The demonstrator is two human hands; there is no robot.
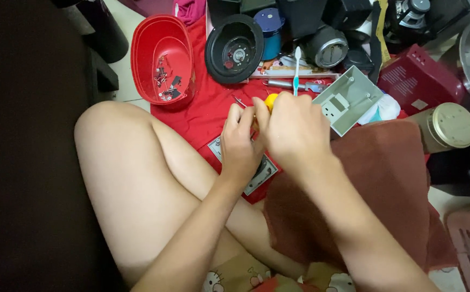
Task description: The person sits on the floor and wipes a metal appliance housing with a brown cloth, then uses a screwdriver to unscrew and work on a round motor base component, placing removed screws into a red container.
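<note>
My right hand (pixel 295 130) is closed around a tool with a yellow handle (pixel 270 100), whose top shows above my fingers. Beside it, my left hand (pixel 239 141) has its fingers curled against the same tool, pressing down over a flat grey plate (pixel 263 174) that lies on the red cloth (pixel 208 108). What lies under my hands is hidden. A white and blue toothbrush (pixel 297 70) stands up just behind my right hand. A grey plastic casing (pixel 348 100) lies right of it.
A red oval tub (pixel 162 57) with several small screws and parts sits at the back left. A black round housing (pixel 235 48), a blue can (pixel 270 27), a maroon box (pixel 418 78), a beige lidded jar (pixel 448 127) and a brown towel (pixel 386 178) surround the spot.
</note>
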